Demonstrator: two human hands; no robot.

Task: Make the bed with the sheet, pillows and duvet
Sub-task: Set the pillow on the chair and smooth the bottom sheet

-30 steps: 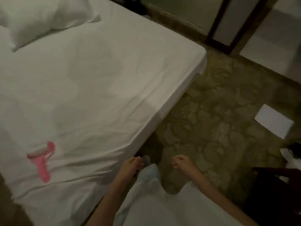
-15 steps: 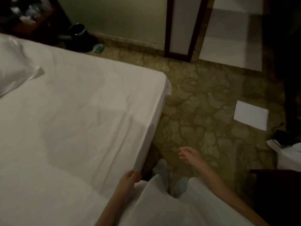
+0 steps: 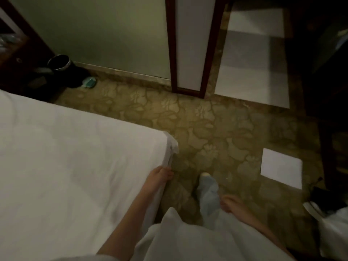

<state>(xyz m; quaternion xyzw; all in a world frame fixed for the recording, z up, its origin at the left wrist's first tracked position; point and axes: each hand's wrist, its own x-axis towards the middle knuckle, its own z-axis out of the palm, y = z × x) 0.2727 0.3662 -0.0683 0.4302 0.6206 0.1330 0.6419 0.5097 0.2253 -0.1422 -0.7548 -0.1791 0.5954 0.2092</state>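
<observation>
A dim bedroom with a mottled stone floor [image 3: 216, 129] surrounds a bed [image 3: 146, 208] covered by a white sheet [image 3: 75, 157]. The left hand [image 3: 160, 176] curls over the bed's side edge just short of the corner, fingers gripping the sheet where it hangs down. Beyond that hand, a loose fold of sheet sticks out at the corner. The right hand [image 3: 232, 204] hangs beside the leg, fingers loosely curled, holding nothing. A white sheet of paper [image 3: 281, 167] lies on the floor beyond the right hand.
</observation>
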